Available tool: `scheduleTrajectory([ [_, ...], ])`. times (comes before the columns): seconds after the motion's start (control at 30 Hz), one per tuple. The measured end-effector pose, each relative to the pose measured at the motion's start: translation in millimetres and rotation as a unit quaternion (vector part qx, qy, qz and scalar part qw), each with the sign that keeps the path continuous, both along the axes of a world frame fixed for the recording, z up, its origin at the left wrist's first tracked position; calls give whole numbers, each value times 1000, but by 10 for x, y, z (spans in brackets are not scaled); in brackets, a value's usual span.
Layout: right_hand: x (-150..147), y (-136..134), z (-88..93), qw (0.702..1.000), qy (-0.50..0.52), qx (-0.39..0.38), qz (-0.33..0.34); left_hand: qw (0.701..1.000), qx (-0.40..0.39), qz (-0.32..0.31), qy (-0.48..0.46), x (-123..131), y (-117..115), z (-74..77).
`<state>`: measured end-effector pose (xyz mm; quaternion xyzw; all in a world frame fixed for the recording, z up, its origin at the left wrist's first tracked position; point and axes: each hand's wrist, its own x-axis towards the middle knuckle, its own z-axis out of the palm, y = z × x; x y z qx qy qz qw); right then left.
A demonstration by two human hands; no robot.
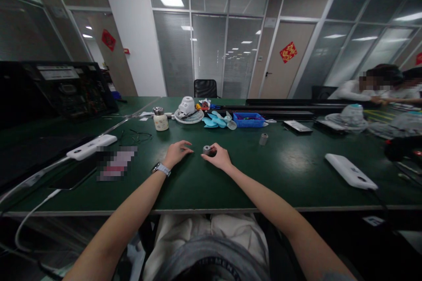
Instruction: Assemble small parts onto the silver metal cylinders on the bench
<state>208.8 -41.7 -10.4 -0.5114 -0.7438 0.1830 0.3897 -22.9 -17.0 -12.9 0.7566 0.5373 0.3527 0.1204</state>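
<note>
Between the thumb and fingers of my right hand (220,157) is a small grey cylindrical motor (206,149), upright at the green table top, with a dark spot on its upper end. My left hand (177,153) is to the left of it, thumb and fingers apart and holding nothing. A wristwatch is on my left wrist. Farther right stands a second small motor (263,139) of similar look, apart from both hands.
Behind my hands are a patterned jar (161,121), a white fan part (189,116), light-blue fan blades (216,120) and a blue tray (249,120). White power banks (92,146) lie left and right. A phone (74,175) is front left. People sit far right.
</note>
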Motion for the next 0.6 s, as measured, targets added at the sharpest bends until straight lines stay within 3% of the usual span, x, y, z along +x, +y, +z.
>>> scheduleTrajectory([
  [0.13,-26,50,-49,998,53,-13,13,999,24,-3,39,62,-31,27],
  [0.27,-30,120,-71,977,188,-87,50,992,100,55,59,87,-65,67],
  [0.33,4,146,-40,943,289,-147,74,989,117,83,43,90,-72,76],
  [0.43,92,147,55,860,428,-260,100,989,113,88,27,96,-74,78],
  [0.53,177,107,155,775,509,-349,137,992,101,74,25,104,-71,70],
  [0.6,207,76,201,742,538,-370,156,993,97,69,21,109,-70,63],
])
